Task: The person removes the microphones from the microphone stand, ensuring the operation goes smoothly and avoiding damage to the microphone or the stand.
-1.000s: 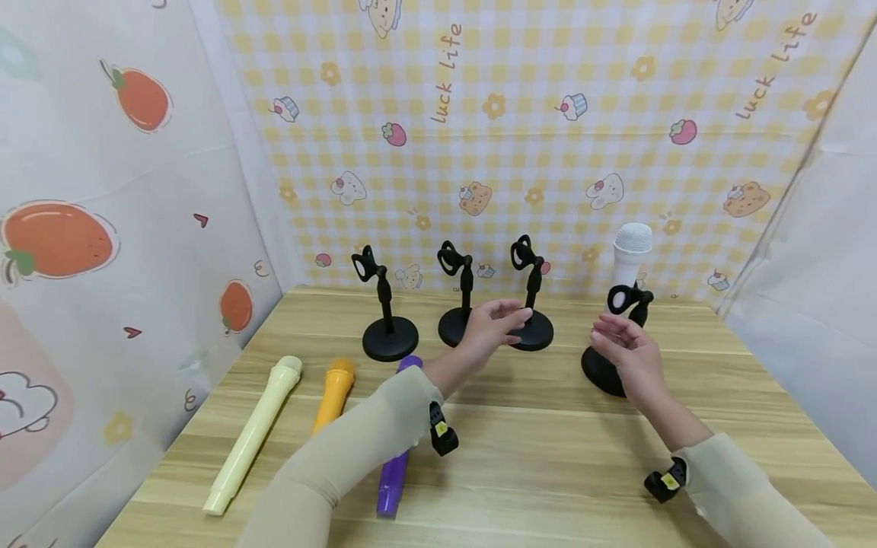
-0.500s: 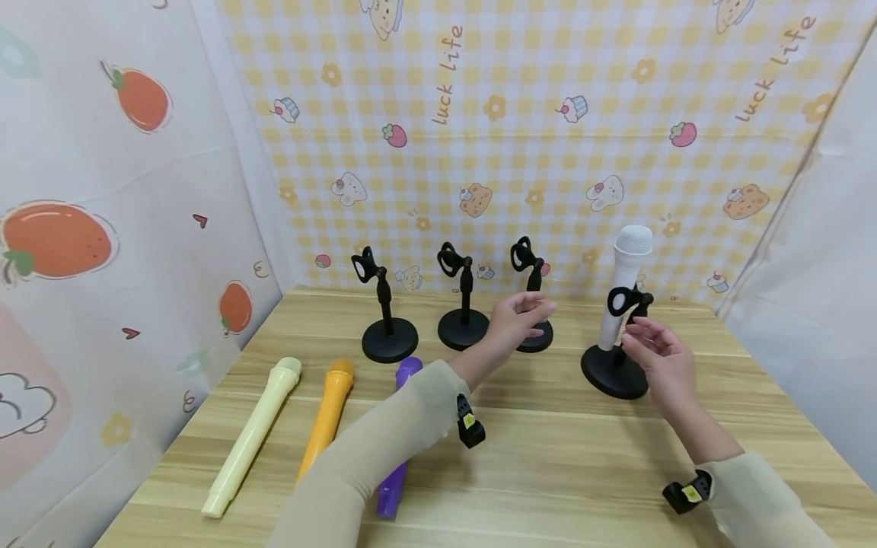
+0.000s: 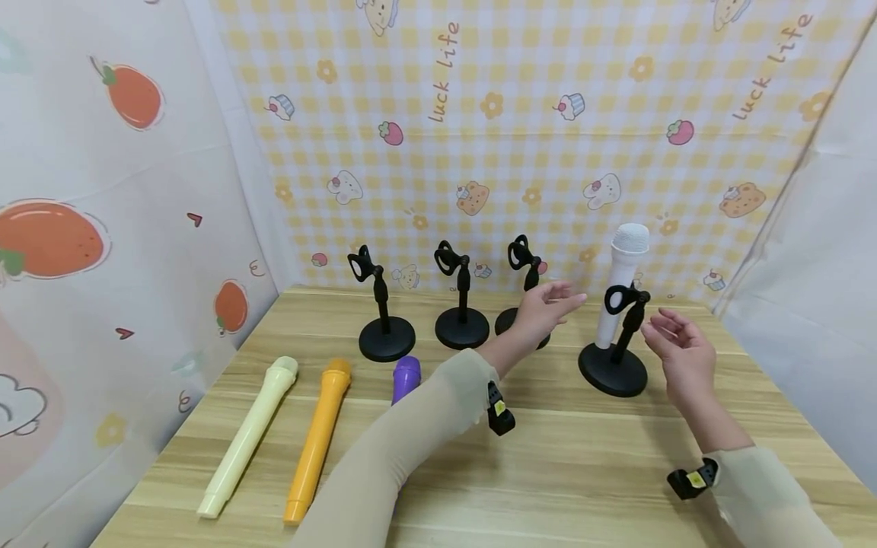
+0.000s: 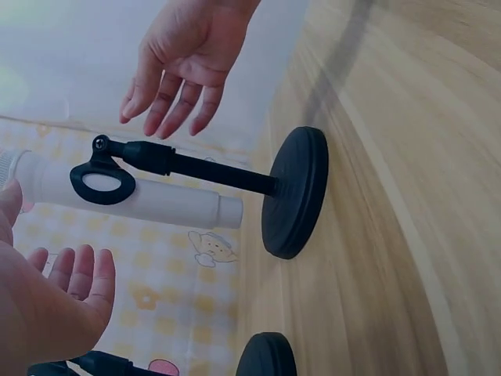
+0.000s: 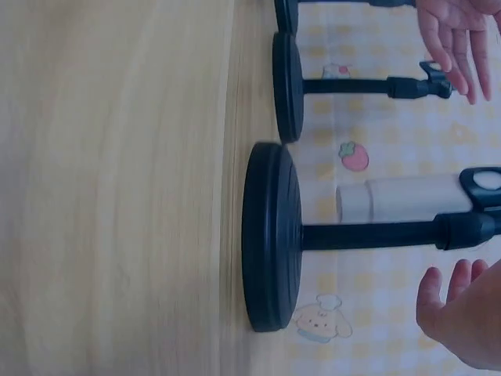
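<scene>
A white microphone [image 3: 624, 266] stands nearly upright in the clip of the rightmost black desk stand [image 3: 612, 373]. My left hand [image 3: 541, 310] hovers to the left of that microphone, fingers relaxed and holding nothing, overlapping another black stand [image 3: 521, 253] behind it. On the other side, my right hand [image 3: 685, 358] is held apart from the loaded stand, its fingers loosely bent with nothing in them. The left wrist view shows the microphone [image 4: 176, 202] passing through the ring clip, with both hands off it. Part of a purple microphone [image 3: 407, 377] is hidden under my left sleeve.
Two more black stands, one at the left [image 3: 387, 339] and one in the middle [image 3: 462, 327], have bare clips. A pale yellow microphone [image 3: 250, 438] and an orange microphone [image 3: 318, 441] lie on the wooden table [image 3: 562, 472]. Patterned cloth [image 3: 493, 167] rises behind the table.
My right hand has moved right, away from the loaded stand. My left hand has shifted right toward it, uncovering the middle stand's base and more of the orange microphone. The white microphone stays in its clip.
</scene>
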A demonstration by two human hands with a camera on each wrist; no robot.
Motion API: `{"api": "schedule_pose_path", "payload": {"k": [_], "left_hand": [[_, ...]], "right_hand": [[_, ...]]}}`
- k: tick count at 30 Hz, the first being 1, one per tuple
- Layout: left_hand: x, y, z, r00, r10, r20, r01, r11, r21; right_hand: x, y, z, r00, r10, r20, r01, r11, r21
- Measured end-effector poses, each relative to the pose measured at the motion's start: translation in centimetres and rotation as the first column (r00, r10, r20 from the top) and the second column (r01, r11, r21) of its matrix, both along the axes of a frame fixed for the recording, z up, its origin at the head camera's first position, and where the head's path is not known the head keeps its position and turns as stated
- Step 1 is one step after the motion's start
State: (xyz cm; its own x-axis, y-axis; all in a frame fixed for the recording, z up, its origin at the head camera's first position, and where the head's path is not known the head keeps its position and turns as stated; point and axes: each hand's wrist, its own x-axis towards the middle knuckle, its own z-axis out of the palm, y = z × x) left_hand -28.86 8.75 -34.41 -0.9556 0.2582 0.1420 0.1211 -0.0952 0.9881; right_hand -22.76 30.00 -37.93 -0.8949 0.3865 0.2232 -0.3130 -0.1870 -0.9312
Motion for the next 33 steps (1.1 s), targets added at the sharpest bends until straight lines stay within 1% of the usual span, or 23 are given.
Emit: {"api": "schedule_pose_path", "payload": {"k": [4,8,11,14,18,21,25,29,33], "left_hand": [[-0.5,1.0,0.5,1.000,0.014,-0.027,-0.015,0.999,-0.038],[-1.0,1.9,1.1,0.999,0.014,-0.041,-0.017,0.997,-0.078],[-1.2,2.6,1.5,1.000,0.009,-0.024,-0.011,0.996,-0.086],[-1.5,3.2,1.8,1.000,0.018,-0.009,-0.018,0.996,-0.086],[-2.0,4.1,1.8,0.999,0.038,-0.011,-0.039,0.996,-0.077],[-2.3,4.7,1.9,0.999,0.047,-0.013,-0.048,0.996,-0.075],[-2.5,5.3,2.1,0.999,0.032,-0.007,-0.033,0.996,-0.088],[-2.6,5.8,2.1,1.000,0.012,0.001,-0.011,0.995,-0.103],[-2.7,6.2,2.0,1.000,0.005,0.010,-0.004,0.995,-0.096]], "right_hand": [[-0.5,0.5,-0.4,0.997,0.068,-0.023,-0.068,0.998,0.002],[-1.1,0.7,-0.8,0.990,0.133,-0.055,-0.133,0.991,-0.006],[-1.6,0.6,-1.1,0.987,0.149,-0.059,-0.150,0.989,-0.013],[-1.9,0.5,-1.3,0.986,0.160,-0.047,-0.162,0.986,-0.032],[-2.2,0.3,-1.4,0.986,0.167,-0.021,-0.168,0.984,-0.058],[-2.3,0.0,-1.5,0.988,0.156,0.001,-0.156,0.986,-0.057],[-2.4,-0.2,-1.5,0.991,0.135,0.022,-0.134,0.990,-0.042],[-2.6,-0.3,-1.6,0.992,0.120,0.028,-0.118,0.991,-0.057],[-2.7,-0.5,-1.7,0.992,0.119,0.030,-0.116,0.991,-0.072]]}}
